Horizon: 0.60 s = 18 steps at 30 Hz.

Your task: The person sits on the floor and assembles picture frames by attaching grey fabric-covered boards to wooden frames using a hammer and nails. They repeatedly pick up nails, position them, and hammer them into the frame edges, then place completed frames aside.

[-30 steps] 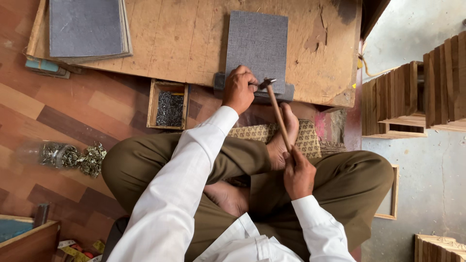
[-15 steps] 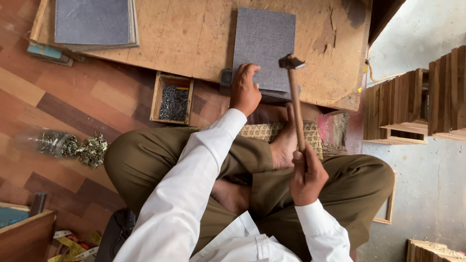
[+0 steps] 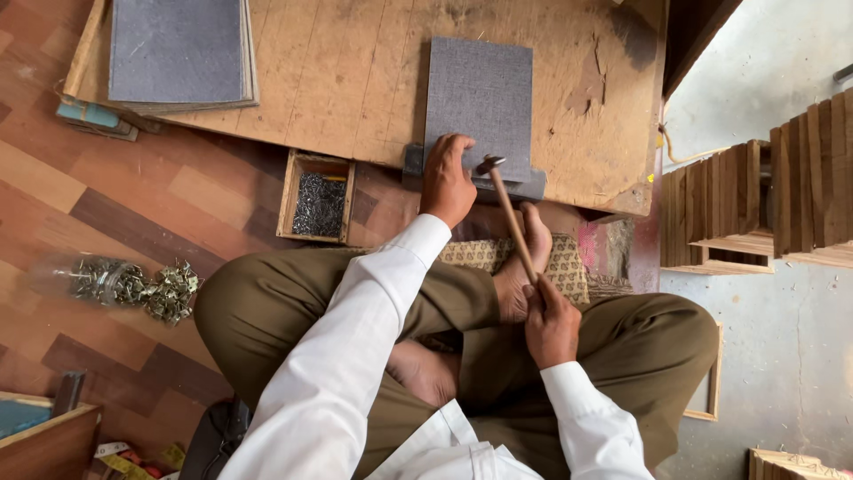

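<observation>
nailing the grey panel (image 3: 480,98), mid-tap
left hand (image 3: 446,182) pins its near edge; right hand (image 3: 551,327) fist-tight on hammer (image 3: 508,213), head beside left fingers. next tap probably needs careful aim.

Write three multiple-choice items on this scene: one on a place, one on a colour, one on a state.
1. Where is the small wooden box of nails?
A. on the wooden board
B. on the floor by the board's near edge
C. on the person's lap

2. What colour is the panel under the left hand?
A. grey
B. red
C. yellow

3. What is the right hand doing?
A. lying open on the knee
B. gripping the hammer by its handle
C. pinching a nail

Answers: 1 B, the box sits on the patterned floor just off the wooden board. 2 A, the panel is plainly grey. 3 B, the fingers are closed around the handle's lower end, head near the panel's edge.
</observation>
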{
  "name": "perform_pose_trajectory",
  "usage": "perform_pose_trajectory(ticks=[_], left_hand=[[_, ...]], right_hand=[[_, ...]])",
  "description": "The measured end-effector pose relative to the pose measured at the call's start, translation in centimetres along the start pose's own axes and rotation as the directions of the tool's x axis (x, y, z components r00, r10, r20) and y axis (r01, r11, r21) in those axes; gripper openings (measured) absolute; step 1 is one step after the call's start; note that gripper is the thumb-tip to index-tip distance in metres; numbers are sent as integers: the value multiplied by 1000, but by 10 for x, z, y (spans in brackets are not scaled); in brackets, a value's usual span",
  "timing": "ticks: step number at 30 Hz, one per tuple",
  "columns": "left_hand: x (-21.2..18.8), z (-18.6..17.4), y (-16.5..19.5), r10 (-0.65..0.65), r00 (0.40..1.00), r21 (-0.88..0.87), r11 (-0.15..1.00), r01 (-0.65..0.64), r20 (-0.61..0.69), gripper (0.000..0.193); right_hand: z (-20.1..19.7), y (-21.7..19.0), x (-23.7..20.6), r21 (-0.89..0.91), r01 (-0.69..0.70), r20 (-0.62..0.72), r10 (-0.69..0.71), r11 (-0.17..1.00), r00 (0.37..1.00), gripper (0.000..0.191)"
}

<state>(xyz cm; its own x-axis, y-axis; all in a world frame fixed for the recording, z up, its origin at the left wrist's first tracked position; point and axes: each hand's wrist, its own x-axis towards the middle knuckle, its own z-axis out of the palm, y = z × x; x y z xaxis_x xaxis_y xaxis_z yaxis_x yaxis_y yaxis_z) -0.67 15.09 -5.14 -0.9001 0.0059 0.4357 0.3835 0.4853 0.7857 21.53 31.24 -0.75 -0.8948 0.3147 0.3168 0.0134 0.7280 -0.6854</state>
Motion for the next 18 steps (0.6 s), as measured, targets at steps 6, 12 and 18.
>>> perform_pose_trajectory(ticks=[6, 12, 18], left_hand=[[-1, 1, 0, -19, 1000, -25, 1000, 19, 3, 43], [0, 0, 0, 4, 1000, 12, 1000, -4, 0, 44], [0, 1, -1, 8, 1000, 16, 1000, -8, 6, 45]], right_hand=[[4, 13, -4, 311, 49, -112, -15, 949, 994, 23], [10, 17, -5, 99, 33, -49, -28, 994, 998, 23], [7, 17, -1, 61, -9, -12, 10, 998, 1000, 25]])
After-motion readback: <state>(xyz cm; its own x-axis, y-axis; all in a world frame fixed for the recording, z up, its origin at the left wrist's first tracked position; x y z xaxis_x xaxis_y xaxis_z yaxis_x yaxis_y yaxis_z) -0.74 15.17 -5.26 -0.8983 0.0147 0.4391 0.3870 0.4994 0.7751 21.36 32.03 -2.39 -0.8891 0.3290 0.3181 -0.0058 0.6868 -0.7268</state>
